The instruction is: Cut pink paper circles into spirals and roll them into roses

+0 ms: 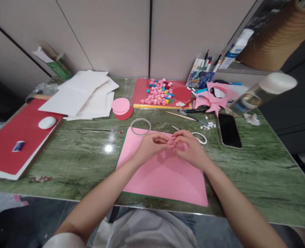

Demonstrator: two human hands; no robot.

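Above a pink sheet of paper, my left hand and my right hand meet with their fingertips pinched. Between them is a small curled piece of pink paper, partly covered by the fingers. Its exact shape is hard to make out. Just beyond my left hand, a roll of tape lies flat at the sheet's far edge. Scissors with white handles rest partly hidden behind my right hand. A green edge shows beneath the pink sheet.
Small pink, blue and yellow paper rolls are heaped on a red sheet. Paper circles and white sheets lie left. Rightward are pink scraps, a phone and a tall bottle.
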